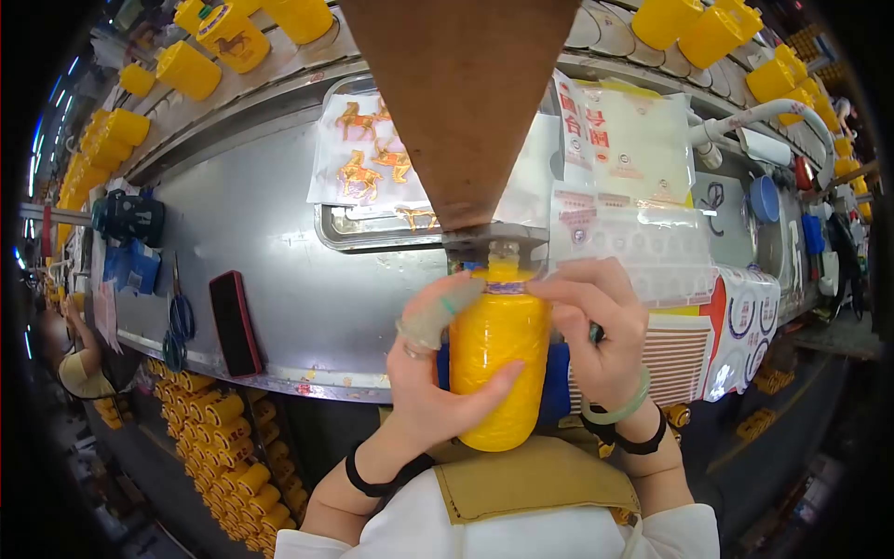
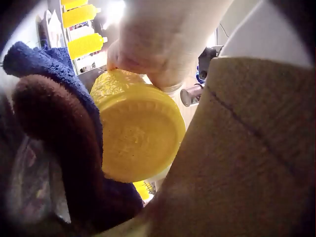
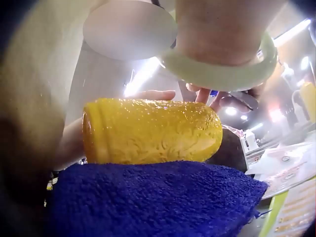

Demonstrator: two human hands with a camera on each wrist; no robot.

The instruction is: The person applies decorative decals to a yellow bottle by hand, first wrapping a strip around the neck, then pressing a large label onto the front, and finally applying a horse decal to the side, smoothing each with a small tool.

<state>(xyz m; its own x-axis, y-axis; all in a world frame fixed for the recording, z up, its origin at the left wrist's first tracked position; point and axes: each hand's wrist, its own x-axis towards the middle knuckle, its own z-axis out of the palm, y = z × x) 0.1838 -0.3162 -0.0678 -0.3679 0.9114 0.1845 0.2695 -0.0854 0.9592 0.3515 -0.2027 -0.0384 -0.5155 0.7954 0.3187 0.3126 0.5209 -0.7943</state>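
A glossy yellow bottle (image 1: 501, 373) with a clear neck lies in front of the person's apron, its neck pointing away from the body. The left hand (image 1: 430, 363) grips it from the left, thumb across its body, with wrapped fingers near the shoulder. Fingers of the right hand (image 1: 596, 326) pinch at the purple-and-white band around the bottle's neck. In the left wrist view the round base of the bottle (image 2: 140, 138) faces the camera. A blue cloth (image 3: 158, 197) is under the bottle in the right wrist view.
A brown post (image 1: 461, 102) rises just beyond the bottle. A phone (image 1: 235, 322) and scissors (image 1: 181, 317) lie left on the metal table. Horse ornaments (image 1: 358, 172) lie on a tray; printed sheets (image 1: 633, 168) are at right. Yellow bottles (image 1: 189, 70) line the far shelf.
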